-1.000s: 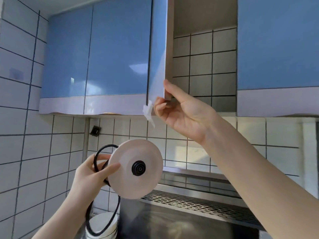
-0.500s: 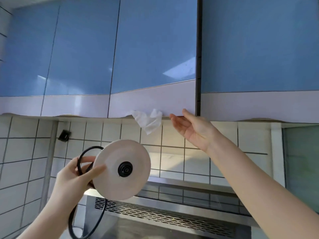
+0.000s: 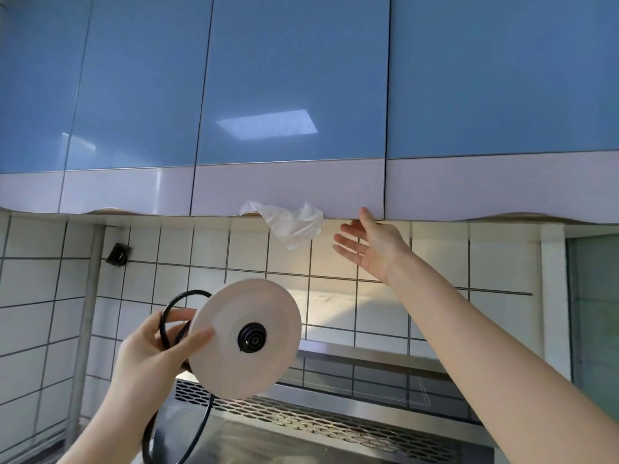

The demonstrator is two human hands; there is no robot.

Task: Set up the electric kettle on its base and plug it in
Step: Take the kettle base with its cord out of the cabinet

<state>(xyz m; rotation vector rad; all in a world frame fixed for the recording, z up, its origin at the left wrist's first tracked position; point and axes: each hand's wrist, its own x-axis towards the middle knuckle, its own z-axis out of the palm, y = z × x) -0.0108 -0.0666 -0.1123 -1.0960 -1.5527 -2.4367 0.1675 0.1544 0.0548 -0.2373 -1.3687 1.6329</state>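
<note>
The round white kettle base (image 3: 234, 349) with a black connector in its middle is held up on edge in front of the tiled wall. My left hand (image 3: 150, 356) grips its left rim together with a loop of the black power cord (image 3: 174, 426), which hangs down below. My right hand (image 3: 371, 242) is raised with fingers spread, just under the bottom edge of the blue cabinet door (image 3: 291, 105). It holds nothing. No kettle is in view.
A crumpled white tissue (image 3: 288, 222) hangs from the cabinet's bottom edge, left of my right hand. A black fitting (image 3: 118, 253) sits on the white tile wall at the left. A steel range hood (image 3: 335, 420) with a perforated grille lies below.
The cabinet door was open a second ago and is now shut flush. My right hand let go of its edge and opened beneath it. The base stays in my left hand.
</note>
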